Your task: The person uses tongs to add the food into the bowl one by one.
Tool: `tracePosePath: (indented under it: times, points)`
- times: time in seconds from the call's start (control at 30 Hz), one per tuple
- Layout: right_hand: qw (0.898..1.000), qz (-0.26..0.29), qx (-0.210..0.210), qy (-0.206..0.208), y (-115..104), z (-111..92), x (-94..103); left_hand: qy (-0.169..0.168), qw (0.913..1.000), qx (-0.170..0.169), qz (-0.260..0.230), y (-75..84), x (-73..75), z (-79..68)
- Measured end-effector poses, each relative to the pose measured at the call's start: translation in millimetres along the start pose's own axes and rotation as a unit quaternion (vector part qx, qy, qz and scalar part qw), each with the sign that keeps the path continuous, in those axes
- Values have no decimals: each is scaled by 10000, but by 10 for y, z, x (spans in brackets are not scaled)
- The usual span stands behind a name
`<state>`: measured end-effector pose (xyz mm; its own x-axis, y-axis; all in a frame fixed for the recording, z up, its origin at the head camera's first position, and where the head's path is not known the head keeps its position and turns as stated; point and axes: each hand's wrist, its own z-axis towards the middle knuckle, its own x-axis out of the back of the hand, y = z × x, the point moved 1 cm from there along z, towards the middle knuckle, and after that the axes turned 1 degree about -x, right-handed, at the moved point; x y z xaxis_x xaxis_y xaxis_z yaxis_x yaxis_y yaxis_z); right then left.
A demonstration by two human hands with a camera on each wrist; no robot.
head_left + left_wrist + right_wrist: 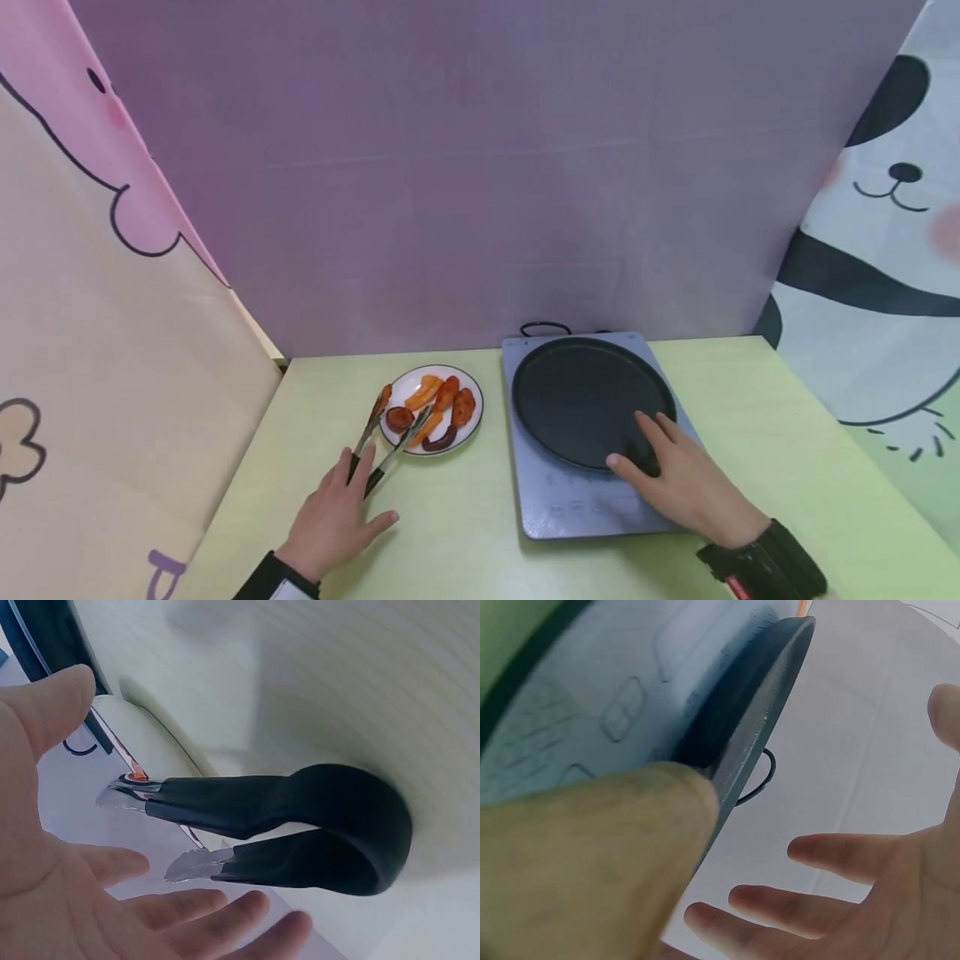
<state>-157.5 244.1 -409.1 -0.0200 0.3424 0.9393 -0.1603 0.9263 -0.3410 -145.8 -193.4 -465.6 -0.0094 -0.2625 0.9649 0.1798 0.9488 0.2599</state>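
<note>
A round black flat pan [585, 400] sits on the light-coloured induction cooktop [562, 510]. Over the pan's near-right edge my right hand [690, 483] hovers, fingers spread. The right wrist view shows the pan's wooden handle [592, 855] below that hand, with a gap between. To the left, metal tongs with black grips [375, 810] lean on a white plate [407, 387]; their tips straddle part of the food. My left hand [333, 517] is above the tongs' handle end, fingers extended; the left wrist view shows it apart from the grips.
Several orange and reddish-brown food pieces [462, 407] lie on the plate. A black cable [546, 323] loops behind the cooktop. The pale wooden table [465, 533] is bordered by a purple cloth backdrop [450, 208] and printed side cloths.
</note>
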Motion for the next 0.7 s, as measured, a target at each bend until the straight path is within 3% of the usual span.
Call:
tracePosePath:
  times: [0.27,0.43,0.7]
  points:
    - [9999,-46,41,124,64,-120,-1,-86,9989,138,-441,-54,-15,-35]
    - [9998,54,-102,156,73,-183,26,-228,9983,233,-488,-74,-10,-49]
    - [9975,13,-450,551,111,-377,6,-359,9977,374,-447,-110,-48,-47]
